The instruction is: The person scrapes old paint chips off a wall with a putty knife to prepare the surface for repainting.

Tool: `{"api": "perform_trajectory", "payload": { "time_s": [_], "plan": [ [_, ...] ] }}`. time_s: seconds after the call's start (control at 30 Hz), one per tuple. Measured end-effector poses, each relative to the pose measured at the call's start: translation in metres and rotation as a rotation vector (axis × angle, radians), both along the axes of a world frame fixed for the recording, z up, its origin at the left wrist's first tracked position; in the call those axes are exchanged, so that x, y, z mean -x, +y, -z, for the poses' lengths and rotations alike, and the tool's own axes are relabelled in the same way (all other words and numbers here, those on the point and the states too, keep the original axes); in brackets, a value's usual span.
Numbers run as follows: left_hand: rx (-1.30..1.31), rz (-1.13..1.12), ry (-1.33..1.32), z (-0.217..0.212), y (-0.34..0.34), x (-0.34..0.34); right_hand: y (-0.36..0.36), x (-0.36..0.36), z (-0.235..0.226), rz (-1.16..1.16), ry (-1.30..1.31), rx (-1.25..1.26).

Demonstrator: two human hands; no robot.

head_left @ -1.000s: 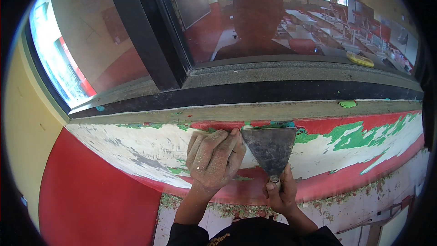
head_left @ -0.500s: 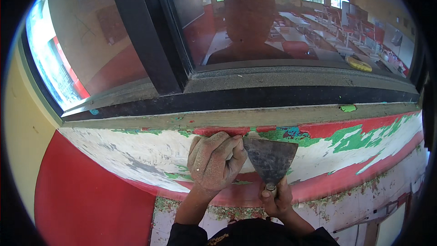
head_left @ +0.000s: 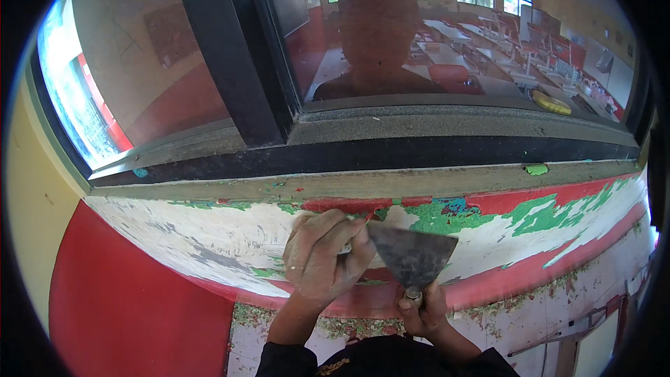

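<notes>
My right hand grips the handle of a paint scraper, thumb along the ferrule. The scraper's wide dark blade points up and lies close to the wall under the window. My left hand, dusty and slightly blurred, is closed beside the blade's left corner. A small red paint flake shows at its thumb and fingertip, and a pale bit shows among the curled fingers. Just above them runs a strip of red paint along the top of the wall, which is patched white, green, blue and red.
Above the wall runs a dusty ledge with a green paint chip on it. A dark window frame holds glass showing reflections. Paint chips litter the floor below. A red panel stands at left.
My left hand has drawn slightly down from the red strip, a red bit now showing at its fingertips. The scraper's blade has tipped lower, away from the top of the wall.
</notes>
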State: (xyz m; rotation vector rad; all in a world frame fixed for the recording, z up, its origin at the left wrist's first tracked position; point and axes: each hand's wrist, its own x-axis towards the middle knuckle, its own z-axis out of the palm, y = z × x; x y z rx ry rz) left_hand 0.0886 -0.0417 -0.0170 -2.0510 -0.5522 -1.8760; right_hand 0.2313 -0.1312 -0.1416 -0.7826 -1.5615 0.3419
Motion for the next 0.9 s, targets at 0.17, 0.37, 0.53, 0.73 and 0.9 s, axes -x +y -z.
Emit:
{"api": "perform_trajectory", "payload": {
  "time_s": [0.17, 0.37, 0.53, 0.73, 0.9],
  "plan": [
    [0.028, 0.149, -0.237, 0.008, -0.01, 0.012, 0.004, 0.01, -0.012, -0.128, -0.089, -0.149],
    [0.025, 0.174, -0.089, 0.018, -0.009, 0.026, -0.007, 0.007, 0.017, 0.009, 0.09, 0.111],
    [-0.003, 0.056, 0.131, 0.014, -0.005, 0.025, -0.016, -0.003, -0.015, -0.111, 0.329, 0.242],
    [-0.107, -0.096, 0.111, 0.019, 0.007, 0.011, -0.018, -0.013, -0.027, 0.008, 0.165, 0.134],
    [-0.042, -0.149, 0.001, 0.035, 0.008, -0.004, -0.025, -0.01, -0.046, 0.174, 0.316, 0.166]
  ]
}}
